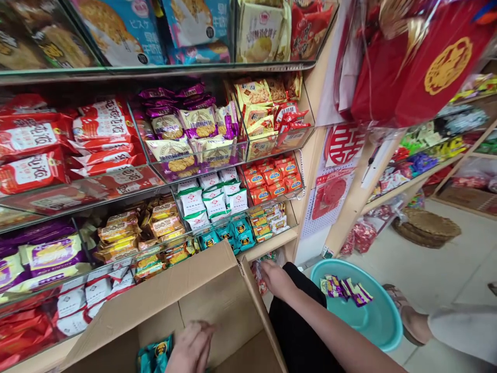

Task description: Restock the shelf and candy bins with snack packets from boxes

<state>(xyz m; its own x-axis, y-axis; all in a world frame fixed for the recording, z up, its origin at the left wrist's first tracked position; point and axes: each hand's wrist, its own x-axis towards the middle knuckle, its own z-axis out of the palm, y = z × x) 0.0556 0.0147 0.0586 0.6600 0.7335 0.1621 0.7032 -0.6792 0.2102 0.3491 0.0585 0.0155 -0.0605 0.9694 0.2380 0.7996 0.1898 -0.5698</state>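
**Left hand point(191, 346) dips into the brown box point(174, 290)**

From far away, I see a big open box on the near side, in front of the snack shelves point(267, 245). Some shiny teal packets point(154, 357) lie inside it, near the left. My left hand is just right of them. Its fingers are bent and blurry, so I can't tell if its grip holds anything.

My right hand point(276, 280) is just past the box's right side, above a leg in black cloth point(285, 324). It is near a clear bag point(259, 275) by the low shelf. Its fingers are bent too, and I can't tell if that grip holds anything.

More teal packets point(241, 233) sit on the shelf past the box. To the right, a light blue tub point(382, 318) stands on the floor point(438, 269) with a few purple packets point(359, 294) in it. Another person's foot point(416, 325) is just beside it.
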